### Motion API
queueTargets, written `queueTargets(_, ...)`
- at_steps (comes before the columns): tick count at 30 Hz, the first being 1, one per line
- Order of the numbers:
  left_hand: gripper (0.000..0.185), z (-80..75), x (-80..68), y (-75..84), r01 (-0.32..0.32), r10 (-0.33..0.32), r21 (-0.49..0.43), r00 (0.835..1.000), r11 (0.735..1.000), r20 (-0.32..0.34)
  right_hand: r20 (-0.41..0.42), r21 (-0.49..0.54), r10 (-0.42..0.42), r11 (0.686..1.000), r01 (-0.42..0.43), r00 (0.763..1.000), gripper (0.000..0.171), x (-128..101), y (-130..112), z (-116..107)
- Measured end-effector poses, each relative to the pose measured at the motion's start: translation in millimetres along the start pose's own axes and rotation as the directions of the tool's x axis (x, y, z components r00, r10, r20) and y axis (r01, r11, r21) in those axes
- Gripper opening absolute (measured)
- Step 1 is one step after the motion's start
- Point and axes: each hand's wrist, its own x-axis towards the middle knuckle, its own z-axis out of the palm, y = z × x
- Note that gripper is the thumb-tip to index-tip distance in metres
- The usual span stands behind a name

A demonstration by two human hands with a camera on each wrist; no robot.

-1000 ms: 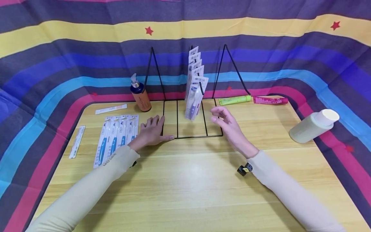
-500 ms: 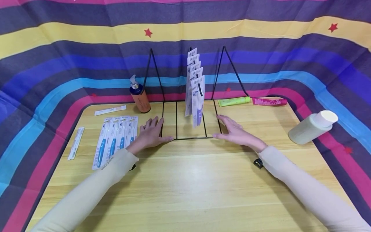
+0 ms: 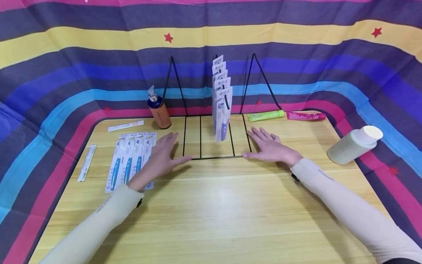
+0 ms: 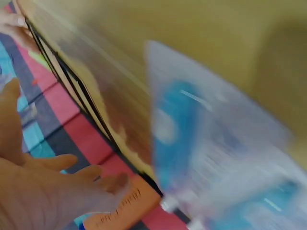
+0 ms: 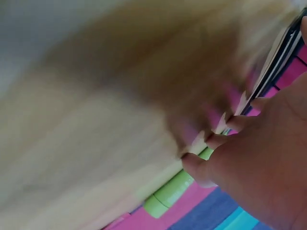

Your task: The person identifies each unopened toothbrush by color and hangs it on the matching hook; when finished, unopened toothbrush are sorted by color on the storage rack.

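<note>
A black wire rack [image 3: 200, 141] stands at the back middle of the table, with several packaged toothbrushes [image 3: 224, 97] hanging in a row from its hook. My right hand [image 3: 268, 146] rests at the rack's right front corner, fingers spread and fairly straight. On the other side, my left hand [image 3: 159, 156] hovers a little left of the rack, fingers extended and holding nothing. Partly beneath that hand lie several toothbrush packs [image 3: 117, 163] with blue handles. In the left wrist view these blue-handled packs [image 4: 175, 134] look blurred.
An orange pump bottle [image 3: 160, 113] stands left of the rack. Behind and right lie a green tube [image 3: 265, 116] and a pink tube [image 3: 306, 116]. A pale capped bottle [image 3: 352, 146] stands far right. Thin packets [image 3: 87, 163] lie at left. Striped cloth [image 3: 99, 60] walls the table.
My left hand has drawn back from the rack towards the left. My right hand has come down from beside the hanging packs to the rack's corner. The hanging packs have swung slightly.
</note>
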Motion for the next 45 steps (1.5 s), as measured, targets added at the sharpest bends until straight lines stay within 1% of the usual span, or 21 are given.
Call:
queueTargets(3, 0.106, -13.3, -16.4, -10.1, 0.013, -0.016, -0.042, 0.997, 0.999, -0.071, 0.011, -0.028, 0.004, 1.000, -0.004, 1.000, 0.109, 0.6, -0.7, -2.2)
queueTargets(7, 0.100, -30.3, -38.4, -25.4, 0.081, -0.090, -0.073, 0.987, 0.994, -0.133, 0.019, -0.036, 0.014, 0.999, -0.013, 1.000, 0.107, 0.6, -0.9, -3.1)
queueTargets(10, 0.089, -42.3, -52.3, -39.0, 0.099, -0.112, -0.076, 0.974, 0.992, -0.197, 0.018, -0.031, 0.018, 0.999, -0.017, 1.000, 0.107, 0.1, -0.7, -3.1)
queueTargets(13, 0.077, -52.5, -65.4, -53.9, 0.144, -0.163, -0.095, 0.955, 0.985, -0.246, 0.016, -0.029, 0.013, 1.000, -0.013, 1.000, 0.107, -0.7, 0.0, -2.8)
queueTargets(15, 0.070, -56.8, -71.8, -64.5, 0.185, -0.213, -0.127, 0.941, 0.974, -0.261, 0.013, -0.031, 0.014, 0.999, -0.013, 1.000, 0.107, -2.3, 1.2, -2.7)
queueTargets(18, 0.064, -60.5, -79.5, -79.7, 0.271, -0.321, -0.212, 0.912, 0.939, -0.254, 0.009, -0.033, 0.021, 0.999, -0.021, 1.000, 0.107, -4.5, 2.8, -1.4)
queueTargets(20, 0.062, -61.9, -83.2, -89.6, 0.316, -0.378, -0.262, 0.895, 0.912, -0.235, 0.004, -0.038, 0.027, 0.999, -0.026, 1.000, 0.108, -6.3, 3.4, -1.2)
queueTargets(22, 0.064, -63.7, -87.3, -97.4, 0.358, -0.426, -0.297, 0.881, 0.885, -0.208, 0.002, -0.038, 0.025, 0.999, -0.025, 1.000, 0.107, -6.6, 2.9, -1.2)
queueTargets(23, 0.066, -64.9, -89.3, -100.8, 0.372, -0.438, -0.300, 0.878, 0.878, -0.195, 0.000, -0.038, 0.022, 0.999, -0.022, 1.000, 0.106, -6.5, 2.3, -1.2)
queueTargets(27, 0.074, -71.8, -93.3, -108.6, 0.416, -0.463, -0.266, 0.874, 0.870, -0.147, 0.001, -0.034, 0.015, 0.999, -0.015, 1.000, 0.105, -5.3, -0.3, -1.7)
queueTargets(28, 0.074, -73.8, -93.4, -109.9, 0.430, -0.472, -0.258, 0.871, 0.866, -0.134, 0.002, -0.033, 0.013, 0.999, -0.013, 1.000, 0.105, -5.0, -0.7, -1.5)
queueTargets(29, 0.074, -76.0, -93.3, -111.1, 0.439, -0.478, -0.253, 0.870, 0.862, -0.120, 0.000, -0.031, 0.012, 0.999, -0.012, 1.000, 0.105, -4.7, -1.0, -1.5)
queueTargets(32, 0.072, -82.0, -93.6, -114.2, 0.472, -0.505, -0.259, 0.860, 0.842, -0.076, -0.005, -0.029, 0.010, 1.000, -0.010, 1.000, 0.105, -3.2, -0.6, 0.1)
queueTargets(35, 0.066, -85.9, -93.2, -116.2, 0.496, -0.527, -0.274, 0.848, 0.824, -0.051, -0.009, -0.034, 0.011, 0.999, -0.012, 1.000, 0.105, -2.5, 0.8, 1.6)
queueTargets(38, 0.058, -87.0, -93.3, -116.7, 0.513, -0.545, -0.274, 0.836, 0.814, -0.054, -0.006, -0.039, 0.012, 0.999, -0.013, 1.000, 0.105, -2.4, 2.3, 2.5)
queueTargets(43, 0.049, -89.6, -95.8, -116.7, 0.518, -0.562, -0.272, 0.819, 0.811, -0.115, -0.003, -0.035, 0.011, 0.999, -0.012, 1.000, 0.105, -2.9, 2.4, 2.3)
queueTargets(44, 0.048, -90.7, -96.2, -116.3, 0.521, -0.568, -0.273, 0.812, 0.809, -0.132, -0.003, -0.035, 0.012, 0.999, -0.012, 1.000, 0.105, -3.0, 2.2, 2.2)
queueTargets(45, 0.049, -92.1, -96.4, -115.5, 0.529, -0.579, -0.274, 0.802, 0.803, -0.148, -0.004, -0.035, 0.010, 0.999, -0.011, 1.000, 0.105, -2.7, 2.1, 2.3)
